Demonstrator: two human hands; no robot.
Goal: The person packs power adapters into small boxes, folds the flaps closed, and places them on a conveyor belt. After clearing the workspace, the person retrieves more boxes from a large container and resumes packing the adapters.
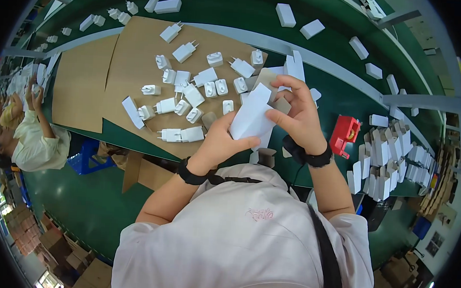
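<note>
Between my two hands is a small white carton (253, 116), tilted, with its end flaps standing open at the top. My left hand (221, 142) grips its lower left side, thumb across the front. Thumb and fingers of my right hand (301, 114) pinch the flap end at the upper right. Whether anything is inside the carton cannot be seen. Several white plug chargers (193, 95) lie scattered on a brown cardboard sheet (82, 79) to the left of my hands. More white cartons (295, 66) lie just beyond my right hand.
Right of my hands sits a red tape dispenser (345, 135). Beyond it stand many open white cartons (384, 152) in rows. A metal rail (329, 58) crosses behind the green table, with cartons (312, 29) past it. At far left a co-worker (40, 139) sits at the table.
</note>
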